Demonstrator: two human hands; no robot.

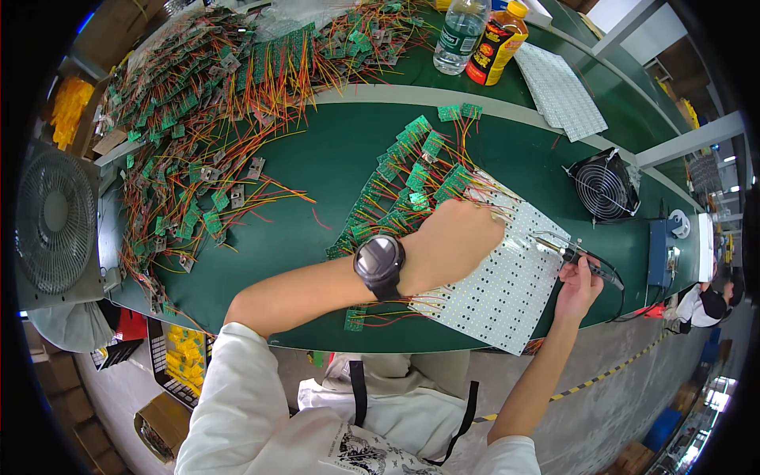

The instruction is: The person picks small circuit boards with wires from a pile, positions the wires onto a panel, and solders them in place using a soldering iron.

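Note:
My right hand (pixel 580 289) grips a black-handled soldering iron (pixel 571 255). Its metal tip points left, over a white panel (pixel 514 273) dotted with rows of small dark spots. Across the panel's upper left lies my left hand (pixel 459 241), fingers curled in; whatever they pinch is hidden. A black watch (pixel 379 267) sits on that wrist. Beside and under this hand, small green circuit boards (pixel 412 178) with red and yellow wires line the panel's left edge. Their wires reach onto the panel.
A large heap of wired circuit boards (pixel 182 87) covers the back left of the green table (pixel 269 229). At the back stand a water bottle (pixel 459 39) and an orange-capped bottle (pixel 497 43). White panels (pixel 558 91), a black fan (pixel 606 188) and a blue box (pixel 659 253) are rightward.

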